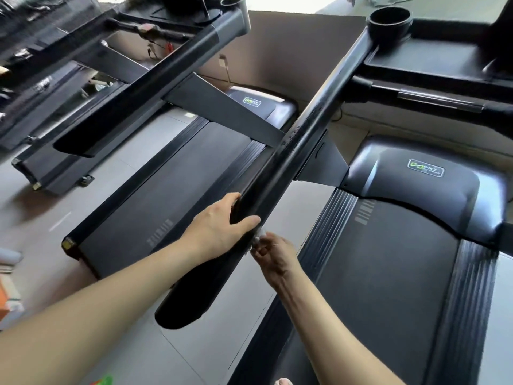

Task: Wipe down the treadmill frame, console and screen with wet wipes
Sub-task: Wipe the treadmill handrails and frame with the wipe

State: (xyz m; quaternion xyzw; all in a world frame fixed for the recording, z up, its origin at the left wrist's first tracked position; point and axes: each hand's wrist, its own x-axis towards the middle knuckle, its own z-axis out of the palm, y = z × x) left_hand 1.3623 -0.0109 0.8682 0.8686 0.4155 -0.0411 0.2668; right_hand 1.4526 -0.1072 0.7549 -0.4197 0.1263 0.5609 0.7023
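Wipe (259, 235) pinched in right grip (273, 255), against handrail (291, 151), left grip (219, 229) clasping it

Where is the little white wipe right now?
Head view, lower middle: the wet wipe is pinched in the right hand, against the right edge of the black handrail, just below the thumb of the left hand gripping that rail.

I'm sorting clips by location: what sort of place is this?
Probably a gym or fitness-equipment showroom. The near treadmill and a second treadmill stand side by side on a tiled floor. The left hand grips the near one's handrail; the right hand holds a white wipe at it.
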